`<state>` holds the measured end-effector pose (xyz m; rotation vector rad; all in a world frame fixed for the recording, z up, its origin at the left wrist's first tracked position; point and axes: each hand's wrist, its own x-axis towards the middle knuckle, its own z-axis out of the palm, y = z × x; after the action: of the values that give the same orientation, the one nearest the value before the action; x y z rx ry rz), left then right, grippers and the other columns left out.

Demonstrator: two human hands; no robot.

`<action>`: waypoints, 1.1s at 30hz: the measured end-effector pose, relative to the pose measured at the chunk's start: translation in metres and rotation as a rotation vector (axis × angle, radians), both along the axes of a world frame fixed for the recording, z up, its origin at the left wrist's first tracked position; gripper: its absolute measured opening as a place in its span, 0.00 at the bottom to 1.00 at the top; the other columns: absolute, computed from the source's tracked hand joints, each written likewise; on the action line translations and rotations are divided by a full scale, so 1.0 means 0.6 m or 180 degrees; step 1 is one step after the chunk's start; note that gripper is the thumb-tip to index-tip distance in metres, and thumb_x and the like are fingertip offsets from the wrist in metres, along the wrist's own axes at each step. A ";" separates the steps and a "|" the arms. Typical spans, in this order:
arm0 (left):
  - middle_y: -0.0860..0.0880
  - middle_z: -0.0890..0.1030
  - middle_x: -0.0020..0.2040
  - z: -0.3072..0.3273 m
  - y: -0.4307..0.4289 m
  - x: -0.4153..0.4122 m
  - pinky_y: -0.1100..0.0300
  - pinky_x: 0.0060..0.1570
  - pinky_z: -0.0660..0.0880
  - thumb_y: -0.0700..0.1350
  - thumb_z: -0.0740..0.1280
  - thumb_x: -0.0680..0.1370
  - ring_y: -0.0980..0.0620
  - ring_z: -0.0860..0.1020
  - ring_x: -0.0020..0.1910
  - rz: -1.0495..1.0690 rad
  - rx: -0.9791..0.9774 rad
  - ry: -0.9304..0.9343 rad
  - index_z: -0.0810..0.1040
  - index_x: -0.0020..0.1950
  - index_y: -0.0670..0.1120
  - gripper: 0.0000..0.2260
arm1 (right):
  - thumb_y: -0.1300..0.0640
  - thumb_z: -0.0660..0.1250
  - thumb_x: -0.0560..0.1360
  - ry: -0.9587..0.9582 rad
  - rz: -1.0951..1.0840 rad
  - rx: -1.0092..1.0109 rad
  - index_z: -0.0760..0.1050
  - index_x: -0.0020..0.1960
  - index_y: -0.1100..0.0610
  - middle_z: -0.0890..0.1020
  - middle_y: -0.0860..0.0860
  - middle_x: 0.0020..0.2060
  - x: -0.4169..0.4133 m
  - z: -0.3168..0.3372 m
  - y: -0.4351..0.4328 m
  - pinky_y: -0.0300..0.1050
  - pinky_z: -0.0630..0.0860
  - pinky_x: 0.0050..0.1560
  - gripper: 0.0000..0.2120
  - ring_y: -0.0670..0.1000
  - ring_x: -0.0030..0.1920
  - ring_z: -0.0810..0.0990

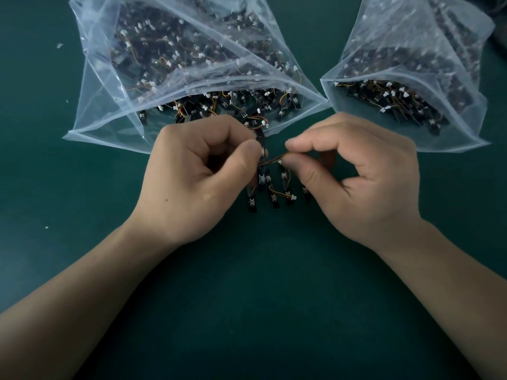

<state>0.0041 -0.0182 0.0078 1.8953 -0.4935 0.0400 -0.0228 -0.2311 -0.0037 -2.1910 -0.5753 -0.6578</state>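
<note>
Could tear the thin wire lead (272,159) off the small black module (262,142) if pulled too hard, stretched as now between two pinches at centre frame. Might also let the module slip and drop among the loose modules (274,200) lined up on the green counter (247,297) just below, knocking that row askew. Could snag the spilling mouth of the big clear bag (104,113) at upper left, just above the knuckles, and drag more parts out.

Pinches the module with the left hand (192,176), narrowly closed, thumb against forefinger, other fingers curled in. Pinches the lead's far end, near its white plug, with the right hand (365,176), thumb and forefinger nearly meeting, remaining fingers loosely bent. Leaves the second bag (406,34) at upper right untouched, apart from both hands.
</note>
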 end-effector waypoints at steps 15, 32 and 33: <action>0.48 0.72 0.30 -0.008 0.011 0.017 0.60 0.31 0.62 0.36 0.62 0.79 0.54 0.66 0.29 0.0937 -0.0378 -0.0374 0.77 0.39 0.38 0.09 | 0.53 0.72 0.82 0.0266 0.0142 -0.0879 0.85 0.50 0.54 0.82 0.51 0.57 -0.005 -0.009 0.022 0.56 0.71 0.52 0.06 0.54 0.52 0.79; 0.50 0.76 0.32 -0.001 0.005 0.011 0.65 0.33 0.64 0.36 0.63 0.79 0.56 0.69 0.30 0.0915 -0.0073 -0.0516 0.80 0.39 0.39 0.11 | 0.52 0.74 0.80 0.0287 0.0166 -0.1141 0.86 0.52 0.52 0.83 0.51 0.59 0.000 -0.007 0.037 0.54 0.70 0.54 0.05 0.56 0.55 0.80; 0.51 0.76 0.31 -0.001 0.005 0.011 0.66 0.33 0.64 0.36 0.63 0.79 0.58 0.70 0.30 0.0912 -0.0062 -0.0513 0.80 0.39 0.39 0.10 | 0.52 0.74 0.80 0.0292 0.0173 -0.1142 0.86 0.52 0.52 0.83 0.51 0.58 0.000 -0.007 0.038 0.54 0.70 0.54 0.05 0.56 0.55 0.80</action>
<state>0.0107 -0.0154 0.0075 1.9395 -0.3242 0.3870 -0.0230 -0.2086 -0.0080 -2.5121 -0.7483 -0.4479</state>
